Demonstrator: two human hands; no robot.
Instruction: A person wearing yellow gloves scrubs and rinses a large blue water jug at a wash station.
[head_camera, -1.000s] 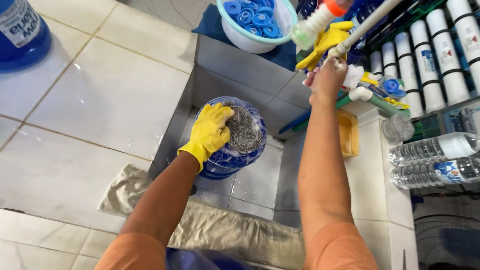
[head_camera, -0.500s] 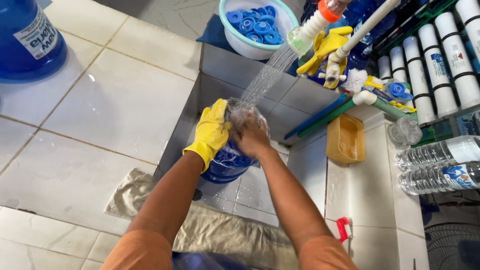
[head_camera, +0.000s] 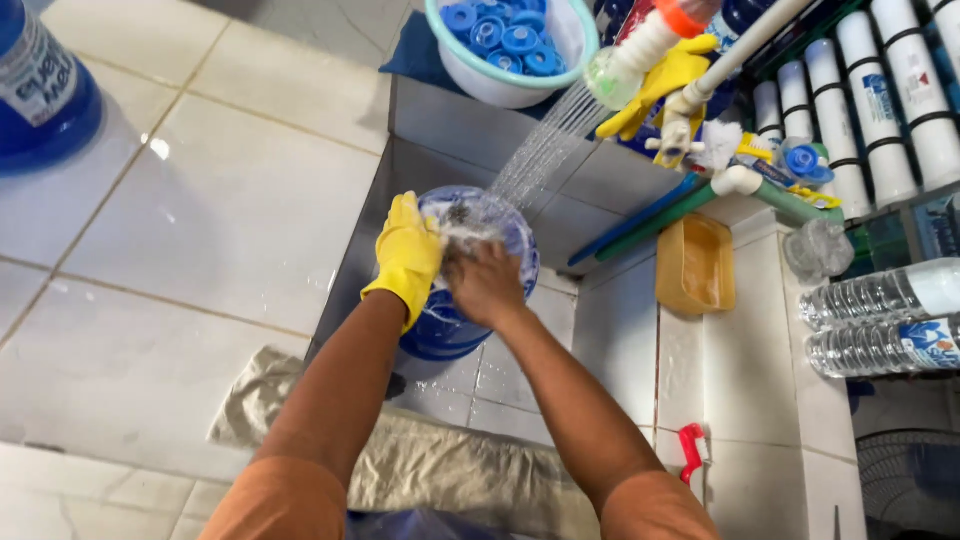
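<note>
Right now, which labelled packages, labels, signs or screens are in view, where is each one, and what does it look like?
Large blue water jug: top left on the tiled counter, with a white printed label.
Two clear plastic bottles: lying on their sides at the right edge, blue-and-white labels.
Row of white cylinders: top right, upright side by side, black bands, some with blue-and-white labels.
No signs or screens in view.

Two hands (head_camera: 410, 255), two lying water bottles (head_camera: 880, 292), one yellow tub (head_camera: 694, 266).
</note>
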